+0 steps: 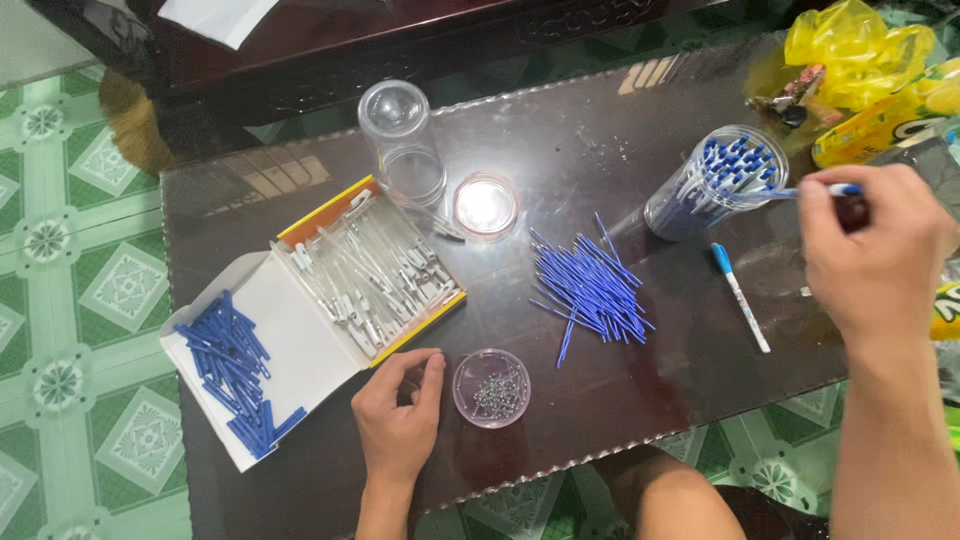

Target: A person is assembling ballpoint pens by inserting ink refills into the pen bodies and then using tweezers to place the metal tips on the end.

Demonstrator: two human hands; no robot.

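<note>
My right hand (872,255) is pinched around a finished blue-and-white ballpoint pen (815,191), thumb and fingers closed on its rear end. The pen's tip is at the mouth of a clear plastic jar lying tilted and packed with blue-capped pens (712,182), touching or just over the rim; can't tell which.

One more assembled white pen with a blue cap (741,297) lies loose on the dark glossy tabletop (600,420), just below the jar and left of my right wrist.

My left hand (397,412) rests on the table near the front edge, fingers curled in, tips together. Looks like it may be pinching something small, but I can't tell. It sits between the corner of an open cardboard box and a small round clear dish of tiny metal springs (491,388), just beside both.

The box: yellow-edged tray full of clear pen barrels (368,272), white flap holding a heap of blue pen caps (235,370).

Mid-table: loose pile of thin blue ink refills (590,288). Behind it a small clear cup catching a bright glare (486,206), and an empty clear plastic tumbler upside down (403,142).

Far right corner: crumpled yellow plastic bag (858,55). Green patterned floor tiles (60,300) under the table.
</note>
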